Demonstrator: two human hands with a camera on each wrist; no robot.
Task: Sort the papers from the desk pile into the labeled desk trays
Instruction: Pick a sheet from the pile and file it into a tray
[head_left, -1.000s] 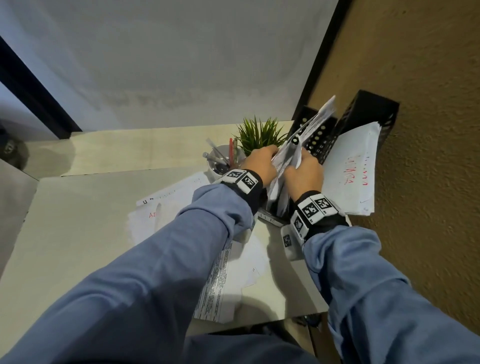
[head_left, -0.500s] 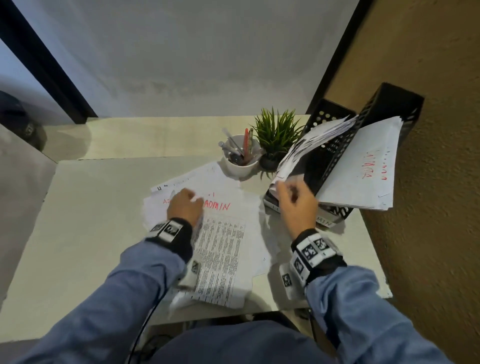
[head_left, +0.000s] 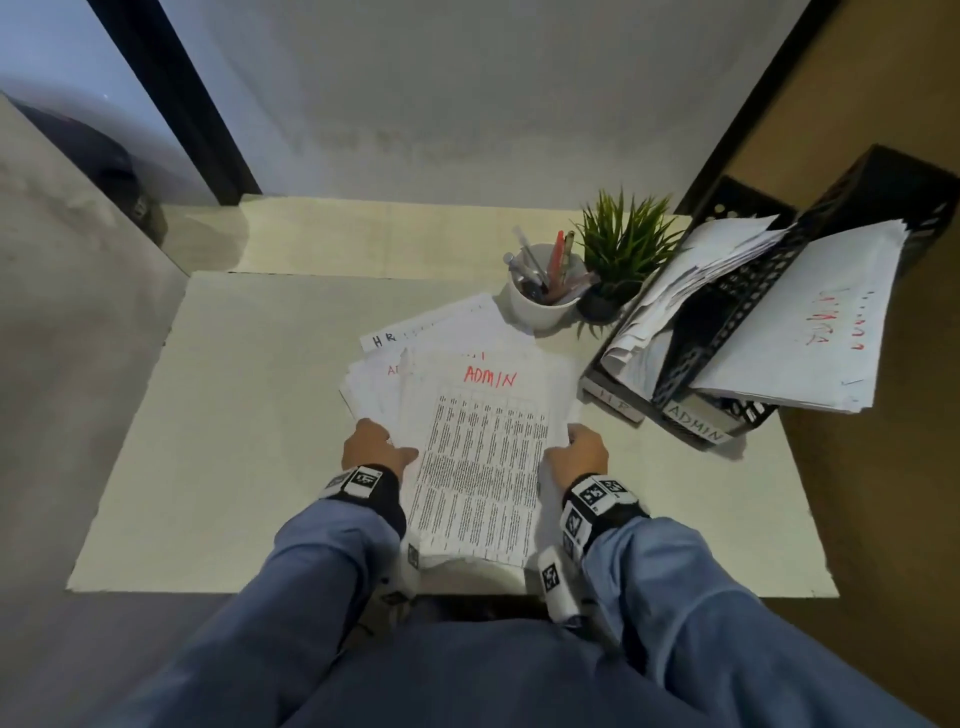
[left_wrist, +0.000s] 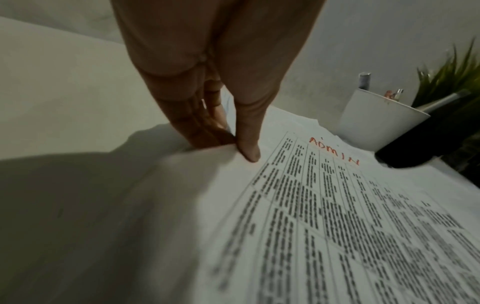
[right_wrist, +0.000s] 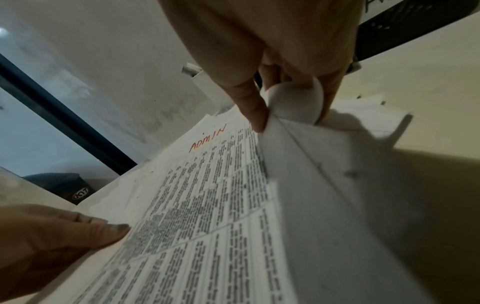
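Note:
A printed sheet marked ADMIN in red (head_left: 480, 457) (left_wrist: 337, 205) (right_wrist: 207, 195) tops the loose paper pile (head_left: 384, 379) on the white desk (head_left: 234, 415). My left hand (head_left: 375, 447) (left_wrist: 233, 144) pinches its left edge, thumb on top and fingers beneath. My right hand (head_left: 574, 453) (right_wrist: 291, 115) pinches its right edge, which curls up between thumb and fingers. Two black mesh trays stand at the right: the HR tray (head_left: 613, 402) with crumpled papers and the ADMIN tray (head_left: 696, 423) with white sheets hanging over its side.
A sheet marked HR (head_left: 415, 327) pokes out at the back of the pile. A white cup of pens (head_left: 543, 301) and a small green plant (head_left: 623, 249) stand just behind it. A brown wall (head_left: 883, 467) runs close along the right.
Both hands left the HR tray and came back to the pile. The left hand slid to the ADMIN sheet's left edge and the right hand took its right edge.

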